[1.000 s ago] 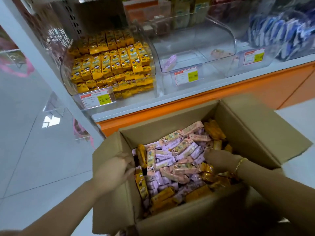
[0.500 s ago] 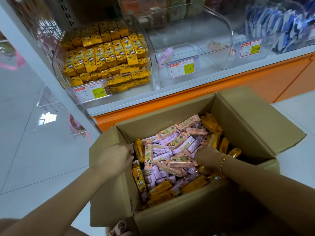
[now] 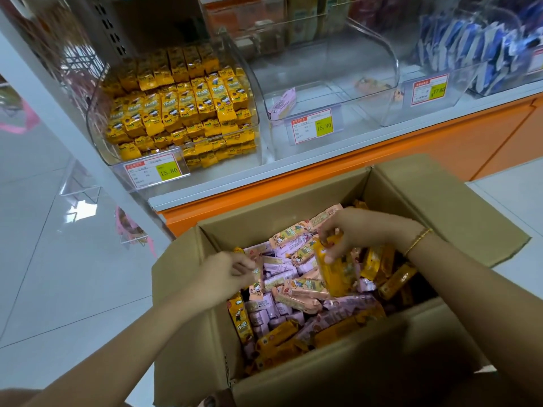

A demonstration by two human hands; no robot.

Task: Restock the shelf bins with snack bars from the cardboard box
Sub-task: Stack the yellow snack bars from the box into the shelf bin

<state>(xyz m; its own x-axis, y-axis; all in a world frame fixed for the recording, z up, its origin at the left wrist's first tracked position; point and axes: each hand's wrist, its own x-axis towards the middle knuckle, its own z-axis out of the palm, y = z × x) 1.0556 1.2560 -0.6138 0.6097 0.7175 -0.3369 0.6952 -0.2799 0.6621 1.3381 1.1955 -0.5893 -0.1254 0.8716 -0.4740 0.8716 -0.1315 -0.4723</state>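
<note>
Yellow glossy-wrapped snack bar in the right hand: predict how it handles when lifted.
The yellow glossy-wrapped snack bar is probably light: the right hand holds it by fingertips. Its shiny film looks slippery. It seems stiff, staying straight.

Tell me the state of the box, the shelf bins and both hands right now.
cardboard box, open, flaps folded out, packed with pink and yellow snack bars.
left bin, filled with yellow packs.
middle bin, nearly empty, lone pink bar leaning at its left front.
left hand, pinching an upright pink bar in the box.
right hand, gripping a yellow bar held above the pile.
</note>
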